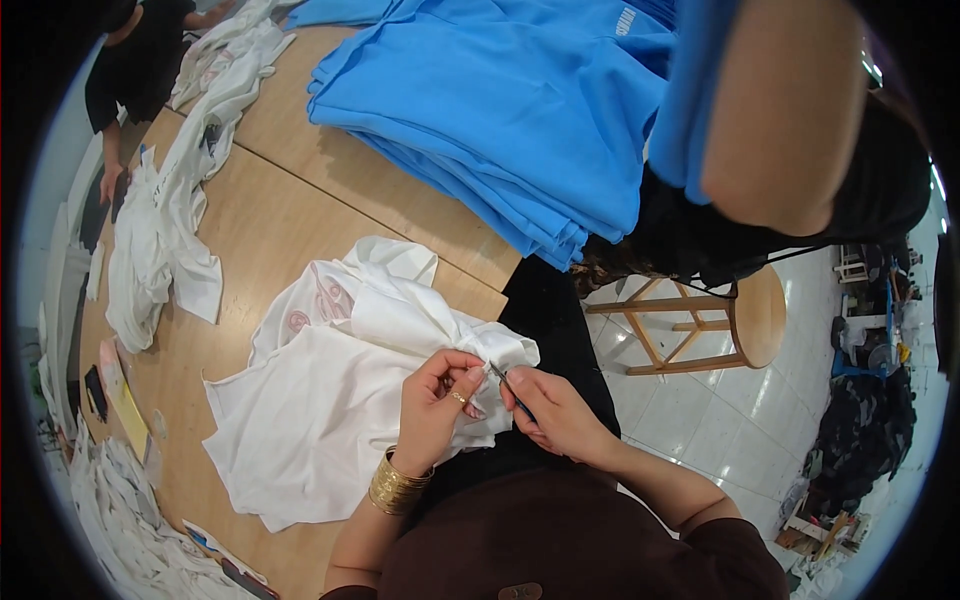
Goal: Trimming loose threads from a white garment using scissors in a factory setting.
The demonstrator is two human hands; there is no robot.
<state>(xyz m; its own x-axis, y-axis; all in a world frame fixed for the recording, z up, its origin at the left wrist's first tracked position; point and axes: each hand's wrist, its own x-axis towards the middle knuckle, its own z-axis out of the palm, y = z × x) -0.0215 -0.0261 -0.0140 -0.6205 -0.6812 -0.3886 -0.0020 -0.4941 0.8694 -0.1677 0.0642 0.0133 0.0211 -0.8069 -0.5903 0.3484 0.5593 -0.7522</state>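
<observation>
A white garment (300, 420) lies rumpled over the table's near edge, a pale pink print showing on its far part. My left hand (432, 405) pinches a gathered edge of it between thumb and fingers. Close against that edge, my right hand (560, 412) grips a pair of thread snips (523, 410) with a dark handle; the metal tip points at the pinched cloth. My right fingers cover most of the tool. Whether the blades touch a thread is too small to tell.
A thick stack of blue garments (500, 110) covers the table's far right. Beside it stands a person (850, 190), one arm reaching close. A wooden stool (757, 318) stands on the tiled floor. More white garments (150, 240) lie at left, near another person (135, 75).
</observation>
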